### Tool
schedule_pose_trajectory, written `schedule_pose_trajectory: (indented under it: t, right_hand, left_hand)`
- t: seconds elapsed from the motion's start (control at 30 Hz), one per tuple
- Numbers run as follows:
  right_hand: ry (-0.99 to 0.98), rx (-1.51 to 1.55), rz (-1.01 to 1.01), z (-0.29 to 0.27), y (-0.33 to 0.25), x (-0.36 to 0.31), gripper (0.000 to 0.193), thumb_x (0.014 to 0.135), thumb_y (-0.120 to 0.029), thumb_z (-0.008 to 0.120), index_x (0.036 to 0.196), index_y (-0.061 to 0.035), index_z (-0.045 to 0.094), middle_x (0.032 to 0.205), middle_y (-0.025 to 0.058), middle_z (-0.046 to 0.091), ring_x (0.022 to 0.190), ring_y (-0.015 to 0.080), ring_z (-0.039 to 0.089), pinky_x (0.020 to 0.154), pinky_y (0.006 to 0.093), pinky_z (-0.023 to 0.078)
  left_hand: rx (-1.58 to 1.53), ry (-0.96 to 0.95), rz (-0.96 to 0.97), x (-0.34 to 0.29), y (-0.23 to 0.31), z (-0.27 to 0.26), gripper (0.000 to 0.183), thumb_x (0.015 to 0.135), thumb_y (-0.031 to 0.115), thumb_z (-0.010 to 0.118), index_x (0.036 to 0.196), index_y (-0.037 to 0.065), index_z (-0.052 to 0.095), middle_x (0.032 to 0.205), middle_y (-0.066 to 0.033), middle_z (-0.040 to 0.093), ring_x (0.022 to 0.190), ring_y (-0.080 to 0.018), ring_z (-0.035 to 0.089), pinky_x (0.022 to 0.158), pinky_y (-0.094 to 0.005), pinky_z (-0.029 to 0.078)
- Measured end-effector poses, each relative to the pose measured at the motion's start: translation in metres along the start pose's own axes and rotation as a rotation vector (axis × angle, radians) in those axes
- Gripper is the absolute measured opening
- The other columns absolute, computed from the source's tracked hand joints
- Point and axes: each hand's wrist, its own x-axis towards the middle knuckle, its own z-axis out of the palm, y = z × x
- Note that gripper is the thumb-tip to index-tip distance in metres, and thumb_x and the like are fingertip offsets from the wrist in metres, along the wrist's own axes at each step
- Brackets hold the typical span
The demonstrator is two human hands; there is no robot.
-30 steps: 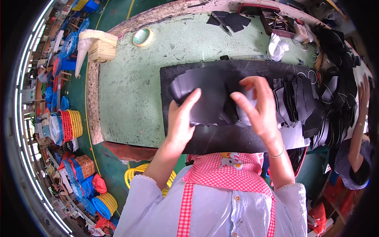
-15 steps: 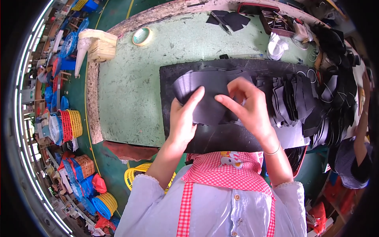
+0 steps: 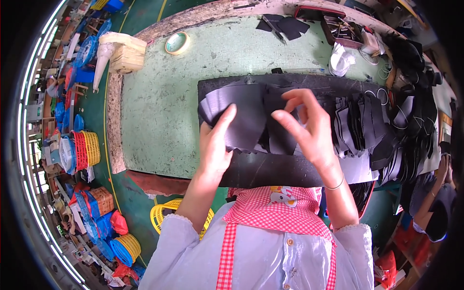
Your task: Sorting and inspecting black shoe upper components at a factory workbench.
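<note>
My left hand (image 3: 215, 145) is closed on a fanned stack of black sheet pieces (image 3: 247, 116), thumb on top and the other fingers hidden beneath. The pieces look smooth, like leather or synthetic leather. Just right of the stack, my right hand (image 3: 313, 133) is raised with thumb and fingers apart, nothing seen between them. Below it, more black pieces (image 3: 282, 137) lie on a black mat (image 3: 270, 170). Overlapping rows of similar black pieces (image 3: 358, 121) spread further right along the mat.
On the green tabletop (image 3: 159, 121) are a tape roll (image 3: 177, 43) and a white cup-like container (image 3: 340, 62). A tool box (image 3: 340, 31) stands at the back. A yellow basket (image 3: 159, 217) sits below the front edge. At far right is another person's arm (image 3: 430, 198).
My left hand has shifted left with the stack. My right hand has come away from the stack and its fingers have spread, uncovering black pieces between the hands.
</note>
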Motion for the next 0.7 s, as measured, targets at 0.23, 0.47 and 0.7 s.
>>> schedule_pose_trajectory:
  t: [0.23,0.47,0.7]
  right_hand:
    - [-0.146,0.079,0.126,-0.006,0.024,-0.003,0.022,0.088,-0.012,0.07,0.08,0.0028,0.055,0.062,0.0165,0.045,0.055,0.0186,0.04,0.053,0.0329,0.039]
    - [-0.068,0.07,0.006,0.0,0.001,0.0,0.023,0.08,-0.021,0.078,0.087,-0.0041,0.065,0.072,0.0065,0.062,0.063,0.0212,0.059,0.06,0.0342,0.046]
    - [0.153,-0.179,-0.114,-0.001,0.016,0.002,0.023,0.08,-0.019,0.078,0.087,-0.0031,0.063,0.089,0.012,0.063,0.078,0.0256,0.062,0.068,0.0363,0.049]
  left_hand:
    - [-0.077,-0.006,-0.034,0.005,-0.001,-0.006,0.035,0.091,0.018,0.069,0.12,0.0,0.059,0.11,-0.0092,0.066,0.097,-0.0184,0.067,0.083,-0.0325,0.055]
    - [-0.04,-0.084,-0.007,0.002,-0.011,0.003,0.035,0.093,0.017,0.067,0.122,0.0,0.058,0.113,-0.0118,0.066,0.097,-0.0194,0.067,0.08,-0.0351,0.056]
    - [-0.037,-0.081,-0.039,0.01,-0.002,-0.012,0.035,0.092,0.018,0.067,0.121,0.0,0.059,0.107,-0.0118,0.068,0.095,-0.0203,0.069,0.081,-0.0357,0.056]
